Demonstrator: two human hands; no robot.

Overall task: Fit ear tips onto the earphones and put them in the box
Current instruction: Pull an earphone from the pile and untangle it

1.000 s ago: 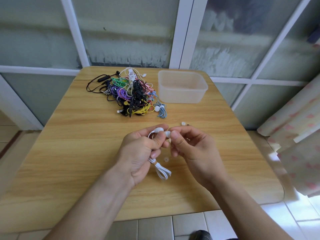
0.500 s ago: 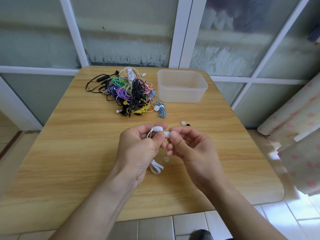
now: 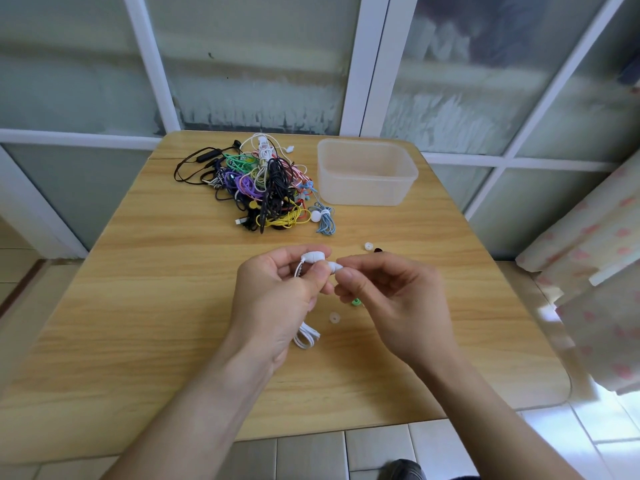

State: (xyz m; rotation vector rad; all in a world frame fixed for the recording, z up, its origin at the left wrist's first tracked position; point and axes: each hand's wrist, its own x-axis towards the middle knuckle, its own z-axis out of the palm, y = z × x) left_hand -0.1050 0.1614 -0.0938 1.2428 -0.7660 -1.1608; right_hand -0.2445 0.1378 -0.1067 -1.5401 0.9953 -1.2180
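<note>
My left hand [image 3: 277, 299] grips a pair of white earphones [image 3: 313, 257]; their folded cable [image 3: 306, 337] hangs out below the palm. One earbud sticks out above my thumb, the other [image 3: 334, 267] points right. My right hand [image 3: 391, 299] pinches the tip end of that second earbud with thumb and forefinger. Loose ear tips lie on the wooden table [image 3: 138, 306]: a clear one [image 3: 334, 318] between my hands, a green one [image 3: 355, 302] under my right fingers, a white one [image 3: 368, 246] and a black one [image 3: 378, 250] farther back. The translucent box [image 3: 367, 173] stands open at the back right.
A tangled pile of coloured earphones [image 3: 263, 188] lies at the back centre, left of the box. A window wall runs behind the table. A patterned curtain [image 3: 595, 289] hangs past the right edge. Tiled floor shows below the near edge.
Both hands stay together at the table's middle. The hanging cable loop has drawn up a little toward my left palm, and a green ear tip now shows under my right fingers.
</note>
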